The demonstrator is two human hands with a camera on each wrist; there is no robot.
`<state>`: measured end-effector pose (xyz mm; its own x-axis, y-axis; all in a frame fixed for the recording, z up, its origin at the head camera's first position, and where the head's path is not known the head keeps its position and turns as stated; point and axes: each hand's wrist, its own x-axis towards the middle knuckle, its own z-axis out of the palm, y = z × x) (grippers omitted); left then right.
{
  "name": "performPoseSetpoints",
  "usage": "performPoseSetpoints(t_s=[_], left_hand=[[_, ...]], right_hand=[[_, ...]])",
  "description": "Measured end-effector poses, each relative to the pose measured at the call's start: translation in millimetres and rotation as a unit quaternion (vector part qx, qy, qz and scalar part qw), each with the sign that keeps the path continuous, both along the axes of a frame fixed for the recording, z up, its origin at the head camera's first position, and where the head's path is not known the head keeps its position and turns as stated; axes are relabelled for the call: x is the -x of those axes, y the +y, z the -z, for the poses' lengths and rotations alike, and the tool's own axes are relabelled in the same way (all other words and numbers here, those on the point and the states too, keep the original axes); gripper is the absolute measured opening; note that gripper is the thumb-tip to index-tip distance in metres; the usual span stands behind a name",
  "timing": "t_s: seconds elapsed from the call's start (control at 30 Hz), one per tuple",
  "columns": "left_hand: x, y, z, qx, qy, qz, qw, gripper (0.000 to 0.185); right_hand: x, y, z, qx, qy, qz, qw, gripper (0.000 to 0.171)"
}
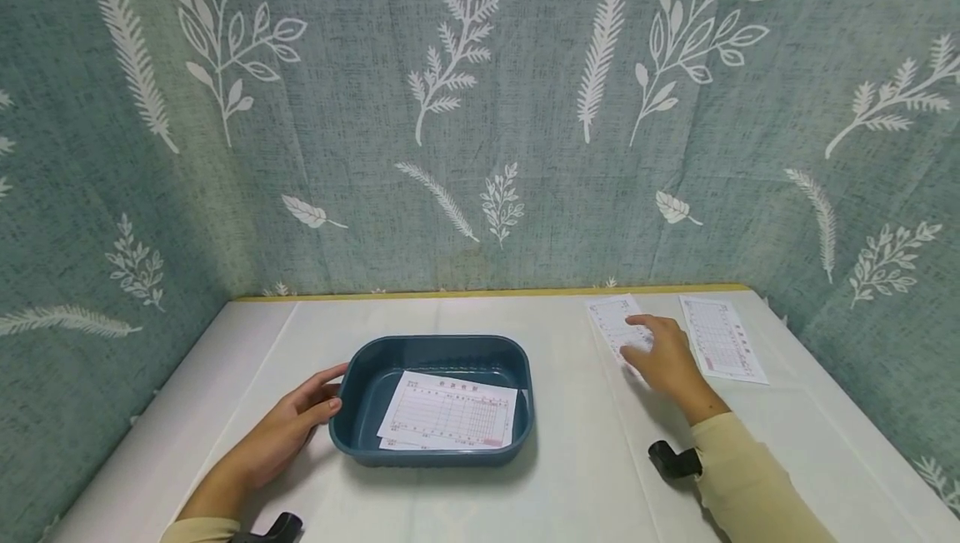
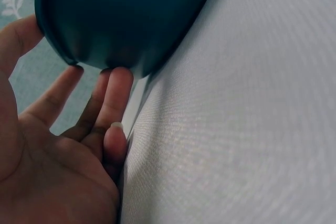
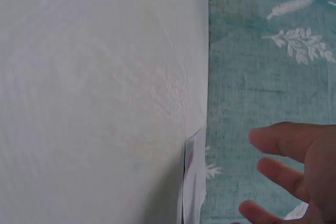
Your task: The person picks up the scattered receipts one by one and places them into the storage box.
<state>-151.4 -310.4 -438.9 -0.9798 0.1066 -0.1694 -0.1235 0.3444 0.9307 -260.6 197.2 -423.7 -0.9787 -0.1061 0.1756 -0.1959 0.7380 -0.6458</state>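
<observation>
While the left hand steadied the tray with relaxed fingers, the right hand lay flat, fingers spread, on a paper slip well right of that tray, its long axis running away from the person.

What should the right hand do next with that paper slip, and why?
Probably pinch the near paper slip and lift it. The right hand rests on it with relaxed fingers, while the left hand steadies the blue tray already holding similar slips.

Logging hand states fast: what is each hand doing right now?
Left hand: open, straight fingers resting against the blue tray.
Right hand: open, fingers laid on a paper slip, not gripping it.
</observation>
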Motion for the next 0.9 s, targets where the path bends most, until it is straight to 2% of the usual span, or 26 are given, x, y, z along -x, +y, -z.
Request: performPoseSetpoints(t_s=[0.33, 0.6, 0.9], left_hand=[[-0.7, 0, -0.7, -0.002, 0.001, 0.001, 1.0000, 0.063], [-0.7, 2, -1.2, 0.016, -0.002, -0.003, 0.9999, 0.063], [-0.4, 0, -0.4, 0.007, 0.006, 0.004, 0.9999, 0.061]], right_hand=[[0.8, 8, -1.3, -0.014, -0.056, 0.008, 0.998, 0.053], [4.0, 16, 1.9, -0.041, -0.070, 0.005, 0.997, 0.056], [4.9, 20, 3.2, -0.068, -0.103, 0.015, 0.992, 0.062]])
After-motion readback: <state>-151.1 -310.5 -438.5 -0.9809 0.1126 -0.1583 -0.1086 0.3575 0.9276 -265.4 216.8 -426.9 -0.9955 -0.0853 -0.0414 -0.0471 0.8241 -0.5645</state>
